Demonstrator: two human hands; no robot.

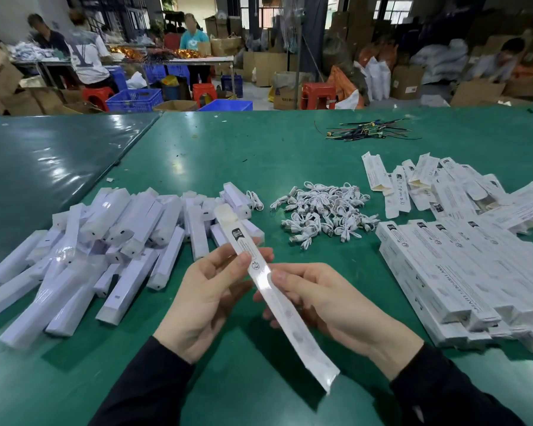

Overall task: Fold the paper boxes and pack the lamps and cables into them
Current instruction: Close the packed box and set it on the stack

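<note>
I hold a long, narrow white paper box [293, 327] slanted above the green table, its far end flap up near the lamp pile. My left hand [210, 290] pinches its upper part between thumb and fingers. My right hand [326, 299] grips its middle from the right side. A heap of white wrapped lamps [105, 241] lies to the left. Coiled white cables [323, 210] are piled in the middle. Rows of white boxes [462, 272] lie stacked at the right, and flat unfolded boxes [425, 182] are scattered behind them.
A bundle of thin coloured wires [366, 132] lies at the far side of the green table [228, 155]. Beyond it are other workers at a bench [166, 59], red stools, blue crates and cardboard cartons.
</note>
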